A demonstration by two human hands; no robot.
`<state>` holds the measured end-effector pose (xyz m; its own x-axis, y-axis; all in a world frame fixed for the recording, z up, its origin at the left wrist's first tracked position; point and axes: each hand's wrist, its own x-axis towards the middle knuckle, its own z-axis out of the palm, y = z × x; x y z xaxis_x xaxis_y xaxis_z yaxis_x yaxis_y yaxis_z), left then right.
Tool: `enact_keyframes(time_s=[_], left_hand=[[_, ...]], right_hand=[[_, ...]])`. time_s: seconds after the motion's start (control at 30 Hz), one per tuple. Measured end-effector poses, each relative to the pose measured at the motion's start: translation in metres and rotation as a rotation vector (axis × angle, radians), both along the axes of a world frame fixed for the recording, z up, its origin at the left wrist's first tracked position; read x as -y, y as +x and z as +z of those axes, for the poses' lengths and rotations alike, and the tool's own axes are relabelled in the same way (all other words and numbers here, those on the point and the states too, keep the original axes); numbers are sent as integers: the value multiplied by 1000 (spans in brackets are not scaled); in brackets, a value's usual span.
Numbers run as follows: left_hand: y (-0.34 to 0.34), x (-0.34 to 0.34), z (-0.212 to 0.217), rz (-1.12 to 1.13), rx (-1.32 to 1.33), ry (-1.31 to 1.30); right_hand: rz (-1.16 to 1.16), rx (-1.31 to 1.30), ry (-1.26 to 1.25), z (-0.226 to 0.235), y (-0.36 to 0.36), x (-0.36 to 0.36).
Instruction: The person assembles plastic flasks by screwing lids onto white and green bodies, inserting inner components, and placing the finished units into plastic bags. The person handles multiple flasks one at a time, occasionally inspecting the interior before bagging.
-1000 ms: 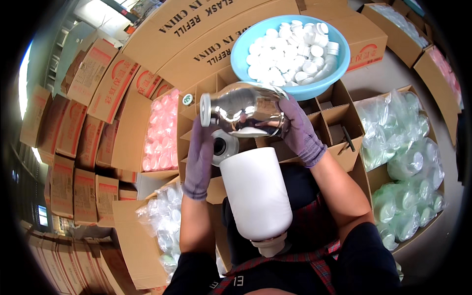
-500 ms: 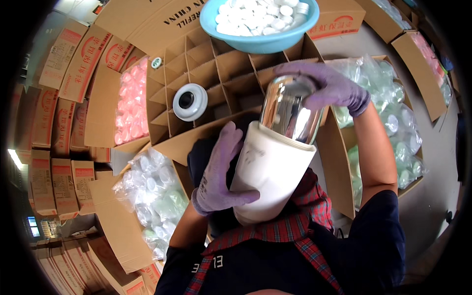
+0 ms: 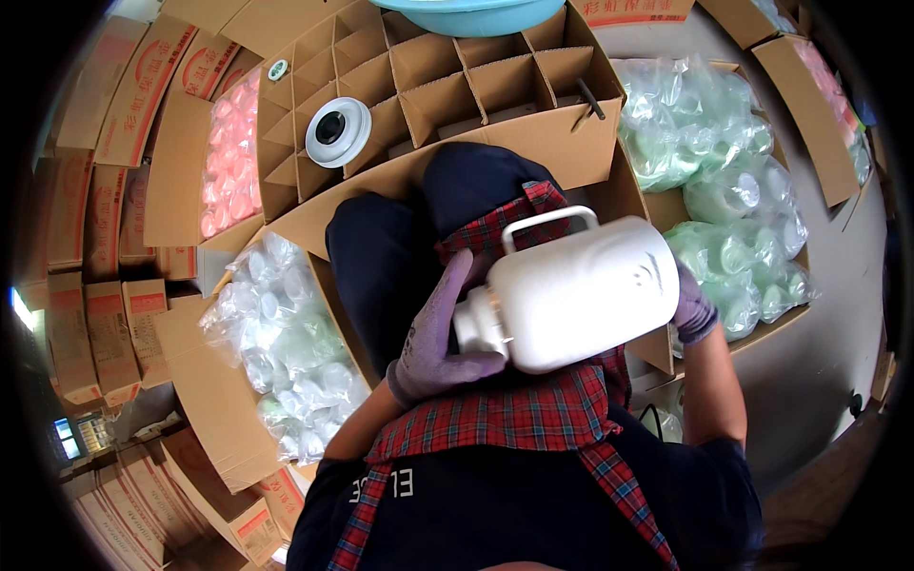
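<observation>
Over my lap, white flask casing [image 3: 581,290] lying sideways, my left hand [image 3: 440,335] fingers wrapped at its mouth, my right hand [image 3: 693,309] gripping its base, divided carton [image 3: 457,105] beyond.

Cartons and bagged plastic parts around a seated worker

A divided cardboard carton [image 3: 476,86] sits at 12 o'clock with a white round lid [image 3: 338,132] in one cell and a blue basin [image 3: 471,14] beyond it; bagged green caps [image 3: 714,171] lie at 2 o'clock, pink ones [image 3: 231,152] at 10, clear ones [image 3: 286,343] at 8.
</observation>
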<state>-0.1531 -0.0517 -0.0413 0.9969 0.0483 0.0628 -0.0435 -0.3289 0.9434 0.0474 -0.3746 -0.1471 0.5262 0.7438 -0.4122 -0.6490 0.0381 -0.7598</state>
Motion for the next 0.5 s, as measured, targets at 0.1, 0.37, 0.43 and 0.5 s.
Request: enact_keyframes(time_s=[0.1,0.37,0.43,0.5], left_hand=[[28,12,19,-85,165,25],[68,43,58,-158,593,69],[67,48,62,-112,609,63],[70,51,65,-104,580,64]], right_hand=[[88,202,-122,-47,-32,27],[-45,528,-107,-29,-57,-12],[-50,580,-114,-31,-55,-16],[-70,622,-127,-28,-57,-14]])
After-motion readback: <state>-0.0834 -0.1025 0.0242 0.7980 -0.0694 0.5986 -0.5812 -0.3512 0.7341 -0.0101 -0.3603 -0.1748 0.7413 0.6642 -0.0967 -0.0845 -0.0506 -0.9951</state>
